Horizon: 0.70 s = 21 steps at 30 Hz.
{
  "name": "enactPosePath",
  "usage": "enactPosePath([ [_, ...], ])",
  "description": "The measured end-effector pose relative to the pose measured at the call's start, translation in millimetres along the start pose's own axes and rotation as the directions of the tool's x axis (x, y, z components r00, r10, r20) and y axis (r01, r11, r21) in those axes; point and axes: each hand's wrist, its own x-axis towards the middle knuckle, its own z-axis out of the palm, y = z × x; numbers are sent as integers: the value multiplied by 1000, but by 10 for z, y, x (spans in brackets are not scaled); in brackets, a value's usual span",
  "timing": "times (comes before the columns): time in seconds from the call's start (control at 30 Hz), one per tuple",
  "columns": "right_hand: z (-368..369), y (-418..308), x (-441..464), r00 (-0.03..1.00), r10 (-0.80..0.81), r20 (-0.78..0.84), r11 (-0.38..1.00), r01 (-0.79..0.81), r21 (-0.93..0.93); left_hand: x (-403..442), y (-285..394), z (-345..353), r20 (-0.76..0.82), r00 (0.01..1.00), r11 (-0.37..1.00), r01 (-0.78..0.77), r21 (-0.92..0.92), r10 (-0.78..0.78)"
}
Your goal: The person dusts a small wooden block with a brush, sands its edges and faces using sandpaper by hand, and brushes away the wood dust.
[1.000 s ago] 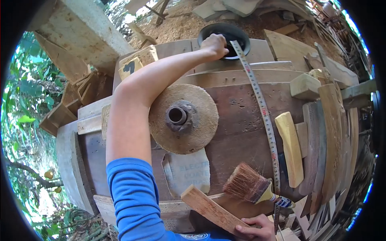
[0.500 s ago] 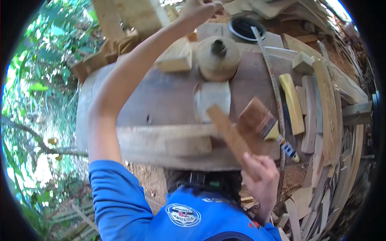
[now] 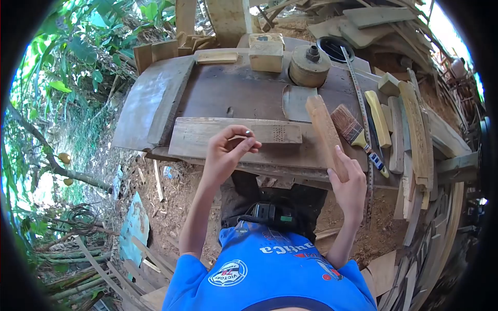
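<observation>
Near the centre of the frame, the left hand (image 3: 226, 154) pinches a small shiny bit (image 3: 248, 131), too tiny to identify, by a pale board (image 3: 199, 136); right of centre, the right hand (image 3: 351, 185) has fingers wrapped around the lower end of a slanting wooden block (image 3: 325, 130), just left of a brush (image 3: 349, 126)

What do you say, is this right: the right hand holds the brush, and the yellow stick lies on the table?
Not quite: the right hand holds a wood bar, as the head view shows; the brush lies on the table. The yellow stick lies there too.
</observation>
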Motion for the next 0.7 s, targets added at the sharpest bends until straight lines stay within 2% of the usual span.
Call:
enactPosePath([
  [0.07, 22, -15, -14, 1000, 12, -25, 1000, -13, -26, 51, -10, 46, 25, 1000, 1000, 12, -3, -12],
  [0.1, 25, -19, -17, 1000, 18, -23, 1000, -18, -24, 96, -1, 72, 27, 994, 981, -107, 162, 104],
  [0.17, 14, -32, -16, 999, 36, -20, 999, -36, -23, 204, 20, 131, 85, 943, 826, -323, 462, 321],
  [0.37, 40, -13, -19, 999, 24, -47, 1000, -24, -6, 387, -11, 245, 37, 968, 799, -226, 557, 248],
  [0.7, 77, -37, -28, 997, 43, -67, 999, -45, -30, 539, -159, 283, 103, 964, 784, -259, 564, 244],
])
